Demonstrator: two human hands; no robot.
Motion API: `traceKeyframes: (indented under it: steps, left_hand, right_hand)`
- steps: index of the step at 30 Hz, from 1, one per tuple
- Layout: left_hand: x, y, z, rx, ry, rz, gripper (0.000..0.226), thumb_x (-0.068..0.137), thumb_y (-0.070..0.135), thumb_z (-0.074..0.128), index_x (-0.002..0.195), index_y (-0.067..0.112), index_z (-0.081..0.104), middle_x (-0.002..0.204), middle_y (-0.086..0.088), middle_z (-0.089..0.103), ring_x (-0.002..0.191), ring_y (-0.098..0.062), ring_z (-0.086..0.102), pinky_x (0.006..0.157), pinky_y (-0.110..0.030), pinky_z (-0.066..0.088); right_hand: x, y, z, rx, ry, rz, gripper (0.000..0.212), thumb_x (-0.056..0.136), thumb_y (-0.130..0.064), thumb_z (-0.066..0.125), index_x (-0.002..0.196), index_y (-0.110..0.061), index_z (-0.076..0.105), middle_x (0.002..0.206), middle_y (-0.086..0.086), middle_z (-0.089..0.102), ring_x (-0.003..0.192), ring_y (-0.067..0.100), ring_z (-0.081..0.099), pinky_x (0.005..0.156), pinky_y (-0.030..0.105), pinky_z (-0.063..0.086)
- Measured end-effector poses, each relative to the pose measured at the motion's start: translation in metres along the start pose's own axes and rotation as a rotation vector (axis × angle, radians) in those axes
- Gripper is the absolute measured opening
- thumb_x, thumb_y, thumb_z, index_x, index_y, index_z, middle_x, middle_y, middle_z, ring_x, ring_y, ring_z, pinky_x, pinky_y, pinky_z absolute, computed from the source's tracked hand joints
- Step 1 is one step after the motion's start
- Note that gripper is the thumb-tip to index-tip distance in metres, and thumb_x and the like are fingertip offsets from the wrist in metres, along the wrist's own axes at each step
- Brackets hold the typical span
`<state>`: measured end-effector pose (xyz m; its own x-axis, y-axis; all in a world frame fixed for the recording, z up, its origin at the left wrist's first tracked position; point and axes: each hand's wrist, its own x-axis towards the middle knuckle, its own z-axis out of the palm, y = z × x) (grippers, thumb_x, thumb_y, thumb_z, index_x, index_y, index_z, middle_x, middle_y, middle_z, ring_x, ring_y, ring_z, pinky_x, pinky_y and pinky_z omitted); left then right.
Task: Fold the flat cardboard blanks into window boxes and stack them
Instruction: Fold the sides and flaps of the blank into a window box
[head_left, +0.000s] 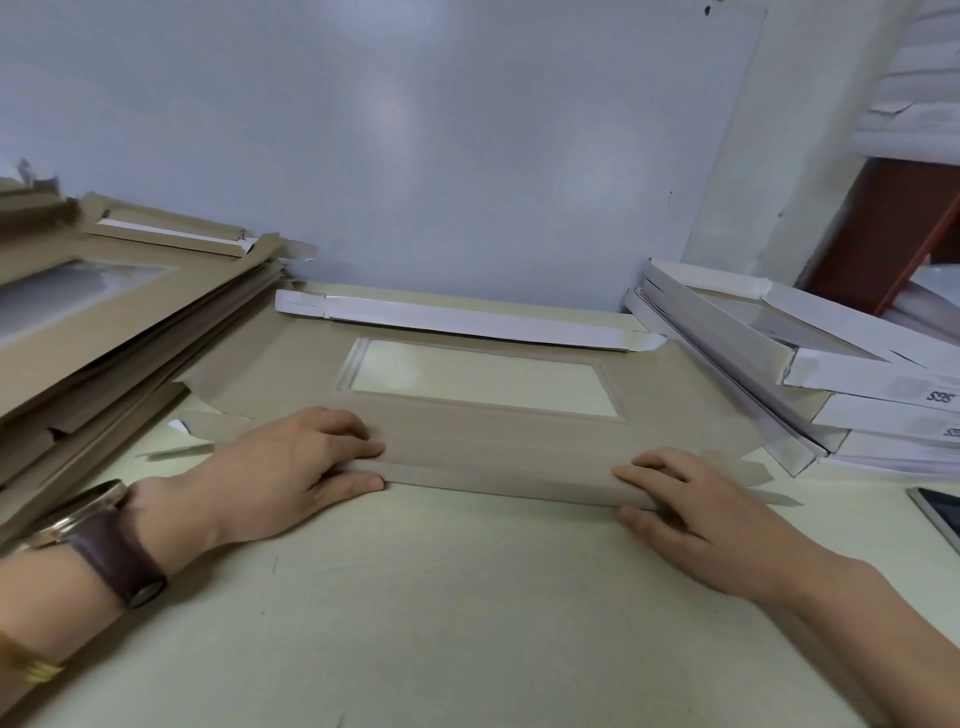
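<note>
Two hands, our left hand (291, 467) and right hand (691, 499), pinch the near flap's ends of the cardboard blank (519, 441) on the table (415, 597), fingers above, thumbs beneath: light, stiff board, we judge, best held there.

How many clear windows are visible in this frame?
3: on the left pile's top blank, the centre blank being folded, the right stack's top box. Lower layers may hide others.
</note>
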<state>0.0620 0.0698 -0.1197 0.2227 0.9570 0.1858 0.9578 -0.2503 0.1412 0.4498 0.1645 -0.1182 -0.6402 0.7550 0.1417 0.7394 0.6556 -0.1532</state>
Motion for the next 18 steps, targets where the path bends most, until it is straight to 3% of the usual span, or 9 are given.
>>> traceKeyframes:
  steps: [4, 8, 13, 16, 18]
  left_hand:
    - [0.004, 0.0, -0.005, 0.029, 0.035, 0.005, 0.088, 0.076, 0.082, 0.013, 0.12, 0.027, 0.065, 0.12, 0.014, 0.059, 0.114, -0.007, 0.054, 0.096, -0.024, 0.045]
    - [0.005, -0.001, -0.008, 0.084, -0.024, 0.019, 0.063, 0.078, 0.066, 0.032, 0.12, 0.029, 0.061, 0.12, 0.013, 0.06, 0.113, -0.007, 0.054, 0.094, -0.026, 0.045]
    - [0.008, -0.004, -0.015, 0.063, -0.02, -0.033, 0.027, 0.097, 0.037, 0.043, 0.117, 0.029, 0.059, 0.106, 0.006, 0.064, 0.101, -0.016, 0.059, 0.087, -0.03, 0.044]
    - [0.013, -0.003, -0.018, 0.036, -0.018, -0.075, 0.022, 0.099, 0.038, 0.042, 0.11, 0.03, 0.059, 0.098, 0.006, 0.067, 0.094, -0.019, 0.061, 0.08, -0.032, 0.046]
    - [0.018, -0.003, -0.02, -0.006, 0.001, -0.122, 0.017, 0.098, 0.034, 0.046, 0.108, 0.031, 0.059, 0.095, 0.009, 0.068, 0.092, -0.018, 0.061, 0.077, -0.031, 0.045]
  right_hand:
    - [0.002, -0.002, 0.001, -0.029, 0.049, -0.003, 0.038, 0.088, -0.034, 0.054, 0.126, -0.027, 0.058, 0.113, -0.015, 0.05, 0.106, 0.003, 0.044, 0.09, 0.022, 0.04]
    - [0.01, -0.002, 0.002, -0.066, 0.074, 0.026, 0.035, 0.085, -0.01, 0.053, 0.117, -0.021, 0.061, 0.109, -0.011, 0.053, 0.105, 0.009, 0.045, 0.087, 0.026, 0.041]
    - [0.018, 0.003, -0.002, -0.066, 0.069, 0.002, 0.016, 0.096, -0.023, 0.048, 0.096, -0.019, 0.064, 0.092, -0.01, 0.056, 0.093, 0.016, 0.047, 0.084, 0.034, 0.042]
    - [0.027, 0.003, -0.007, -0.082, 0.035, 0.039, 0.031, 0.099, -0.031, 0.043, 0.073, -0.014, 0.051, 0.072, -0.007, 0.049, 0.077, 0.018, 0.045, 0.074, 0.035, 0.04]
    - [0.034, 0.003, -0.01, -0.047, 0.034, 0.076, 0.033, 0.098, -0.03, 0.044, 0.069, -0.015, 0.046, 0.066, -0.006, 0.049, 0.072, 0.018, 0.046, 0.066, 0.035, 0.038]
